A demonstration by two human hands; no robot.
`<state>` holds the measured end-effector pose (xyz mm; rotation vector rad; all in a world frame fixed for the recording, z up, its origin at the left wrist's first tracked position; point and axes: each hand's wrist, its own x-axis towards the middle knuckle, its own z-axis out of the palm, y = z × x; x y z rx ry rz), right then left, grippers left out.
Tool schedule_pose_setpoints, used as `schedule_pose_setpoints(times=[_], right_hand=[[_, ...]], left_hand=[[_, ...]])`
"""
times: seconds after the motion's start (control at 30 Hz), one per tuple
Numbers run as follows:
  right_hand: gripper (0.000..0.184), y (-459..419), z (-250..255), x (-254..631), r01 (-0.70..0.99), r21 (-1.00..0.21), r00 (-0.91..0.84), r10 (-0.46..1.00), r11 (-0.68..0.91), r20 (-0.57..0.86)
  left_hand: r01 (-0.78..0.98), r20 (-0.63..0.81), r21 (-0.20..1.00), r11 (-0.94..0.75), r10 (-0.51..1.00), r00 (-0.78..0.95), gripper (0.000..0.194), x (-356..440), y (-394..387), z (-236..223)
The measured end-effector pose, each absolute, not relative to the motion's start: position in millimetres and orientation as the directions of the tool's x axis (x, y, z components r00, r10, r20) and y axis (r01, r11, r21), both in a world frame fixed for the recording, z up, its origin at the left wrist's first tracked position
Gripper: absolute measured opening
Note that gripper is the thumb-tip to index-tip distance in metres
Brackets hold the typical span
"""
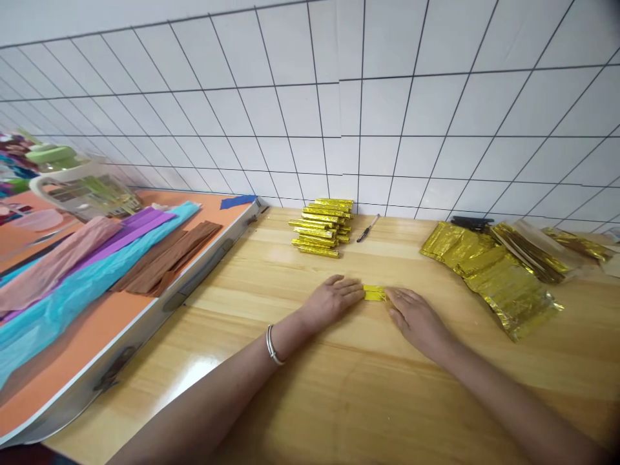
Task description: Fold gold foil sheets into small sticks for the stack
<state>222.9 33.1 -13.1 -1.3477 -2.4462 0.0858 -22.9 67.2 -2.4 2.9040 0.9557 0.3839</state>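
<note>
A small gold foil strip (374, 293) lies flat on the wooden table between my two hands. My left hand (333, 299) rests palm down, its outstretched fingertips on the strip's left end. From the other side, my right hand (415, 319) lies with fingers extended over the strip's right end, the thumb apart below them. Both ends of the strip are hidden under the fingers. Farther back, by the wall, is a stack of narrow gold foil rolls (322, 227). Wider gold foil sheets (508, 284) spread out to the right of my right hand.
A pen (368, 228) lies beside the rolls. On the left, an orange-surfaced board (140, 307) with a raised white edge carries brown (169, 258), turquoise (104, 274) and purple crepe paper, plus a clear pitcher (92, 190). A tiled wall (382, 110) bounds the back.
</note>
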Motion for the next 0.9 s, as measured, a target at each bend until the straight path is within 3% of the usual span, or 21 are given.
schedule_pose_setpoints(times=[0.13, 0.33, 0.43, 0.57, 0.77, 0.9], right_hand=[[0.038, 45, -14, 227, 0.788, -0.229, -0.506, 0.813, 0.572, 0.288], [0.035, 56, -15, 236, 0.721, -0.318, -0.526, 0.785, 0.616, 0.328], [0.033, 63, -13, 239, 0.685, -0.347, -0.549, 0.767, 0.641, 0.332], [0.029, 68, -13, 240, 0.672, -0.334, -0.562, 0.749, 0.661, 0.352], [0.028, 68, -18, 242, 0.683, -0.289, -0.558, 0.734, 0.671, 0.386], [0.027, 67, -19, 239, 0.7, -0.305, -0.524, 0.755, 0.646, 0.394]], left_hand=[[0.606, 0.234, 0.204, -0.769, 0.639, 0.733, 0.034, -28, 79, -3], [0.605, 0.283, 0.405, -0.686, 0.723, 0.63, 0.038, -32, 72, -7], [0.614, 0.268, 0.452, -0.647, 0.755, 0.598, 0.03, -34, 74, -4], [0.636, 0.247, 0.415, -0.65, 0.753, 0.609, 0.016, -35, 78, -3], [0.677, 0.242, 0.257, -0.69, 0.724, 0.646, 0.02, -34, 75, -9], [0.709, 0.29, 0.348, -0.614, 0.789, 0.541, 0.02, -28, 72, -13]])
